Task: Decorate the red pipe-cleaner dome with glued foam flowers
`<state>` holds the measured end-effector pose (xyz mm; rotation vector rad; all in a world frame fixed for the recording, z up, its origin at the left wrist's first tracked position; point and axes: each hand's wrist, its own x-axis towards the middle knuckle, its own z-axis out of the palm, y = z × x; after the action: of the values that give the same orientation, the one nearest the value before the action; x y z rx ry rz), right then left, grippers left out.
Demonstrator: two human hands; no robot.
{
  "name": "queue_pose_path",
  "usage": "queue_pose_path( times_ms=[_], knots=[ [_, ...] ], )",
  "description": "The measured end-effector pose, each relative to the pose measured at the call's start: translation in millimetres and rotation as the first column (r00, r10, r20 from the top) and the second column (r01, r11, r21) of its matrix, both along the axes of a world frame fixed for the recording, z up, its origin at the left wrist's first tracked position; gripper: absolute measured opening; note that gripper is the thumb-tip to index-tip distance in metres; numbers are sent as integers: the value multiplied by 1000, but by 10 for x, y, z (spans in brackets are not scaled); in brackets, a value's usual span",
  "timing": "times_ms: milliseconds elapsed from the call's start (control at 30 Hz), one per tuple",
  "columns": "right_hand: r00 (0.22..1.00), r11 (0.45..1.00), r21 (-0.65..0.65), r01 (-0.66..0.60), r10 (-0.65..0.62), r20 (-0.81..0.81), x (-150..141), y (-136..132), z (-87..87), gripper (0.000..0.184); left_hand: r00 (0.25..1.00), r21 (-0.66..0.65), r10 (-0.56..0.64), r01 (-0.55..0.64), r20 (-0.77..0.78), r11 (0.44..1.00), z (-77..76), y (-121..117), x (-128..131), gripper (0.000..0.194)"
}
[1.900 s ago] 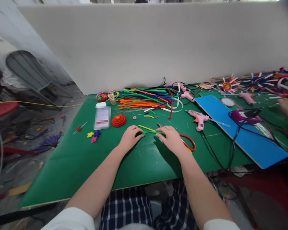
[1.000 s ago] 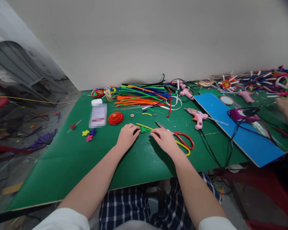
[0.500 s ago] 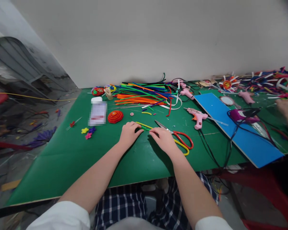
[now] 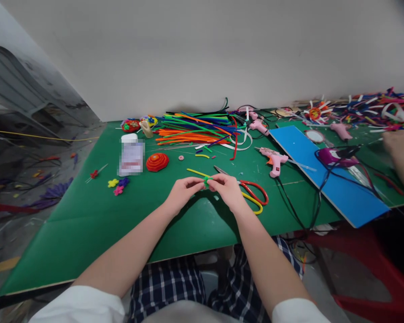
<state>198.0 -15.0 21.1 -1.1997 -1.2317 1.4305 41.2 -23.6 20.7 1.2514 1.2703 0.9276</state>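
My left hand (image 4: 182, 194) and my right hand (image 4: 229, 192) meet just above the table, pinching a small green pipe cleaner piece (image 4: 207, 181) from both sides. The fingers hide much of its shape. Behind them lies a yellow pipe cleaner (image 4: 195, 172). Scissors (image 4: 254, 190) with one red and one yellow handle loop rest beside my right hand, partly covered by it. To the left of my hands sits an orange-red coiled dome (image 4: 157, 162). Small yellow, blue and pink flowers (image 4: 118, 190) are farther left.
A pile of pipe cleaners (image 4: 195, 130) lies along the wall. At the right are a pink glue gun (image 4: 274, 160) with its cord, a blue board (image 4: 333, 179), and a purple tool (image 4: 336, 157). Another person's hand (image 4: 402, 152) reaches in at the right edge. A white-capped bottle (image 4: 131, 157) stands left.
Both hands have come closer together and lifted slightly, with the green piece now pinched between their fingertips. The view has shifted a little.
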Motion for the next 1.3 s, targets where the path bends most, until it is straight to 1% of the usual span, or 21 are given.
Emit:
queue_pose_path(
  times_ms=[67, 267, 467, 600, 667, 733, 833, 900, 1033, 1100, 1133, 1233, 1300],
  knots=[
    [995, 998, -65, 16, -22, -101, 5, 6, -3, 17, 1000, -14, 4, -3, 12, 1000, 13, -9, 11, 31],
    [987, 993, -112, -22, 4, -163, -27, -2, -21, 23, 998, 41, 53, -54, 16, 998, -9, -4, 16, 28],
    [988, 995, -93, -32, 18, -152, -56, -25, -4, 19, 998, 85, 62, -63, 16, 994, -18, -10, 19, 23],
    [997, 998, 12, -63, 63, -54, -60, -42, -11, 14, 998, 105, 55, -56, 18, 993, -12, -22, 32, 20],
    [997, 995, 65, -75, 74, 14, -67, -51, -16, 13, 998, 86, 46, -49, 33, 995, -12, -23, 29, 18],
    [996, 994, 75, -77, 74, 40, -78, -58, -17, 13, 997, 47, 32, -35, 71, 998, -14, -23, 22, 17],
    [997, 997, 28, -75, 75, -8, -98, -65, -8, 13, 987, -9, 7, -6, 159, 1000, -20, -26, 12, 16],
    [997, 998, 0, -66, 66, -47, -112, -70, -3, 14, 981, -25, -2, 6, 193, 1000, -21, -30, 9, 16],
    [997, 999, -10, -43, 42, -60, -139, -83, -9, 14, 982, -9, 12, -11, 190, 1000, -20, -35, 17, 16],
    [999, 1000, 18, -25, 26, -31, -156, -91, -17, 13, 975, -24, 34, -29, 217, 999, -21, -33, 27, 16],
    [1000, 999, 40, -16, 17, -17, -166, -96, -20, 13, 966, -50, 44, -32, 255, 998, -23, -31, 32, 16],
    [999, 992, 122, 0, -4, 38, -195, -113, -16, 12, 915, -141, 65, -9, 398, 990, -28, -28, 46, 15],
    [992, 982, 191, 7, -30, 119, -209, -125, -7, 12, 892, -166, 74, 1, 447, 986, -29, -28, 53, 14]
  ],
)
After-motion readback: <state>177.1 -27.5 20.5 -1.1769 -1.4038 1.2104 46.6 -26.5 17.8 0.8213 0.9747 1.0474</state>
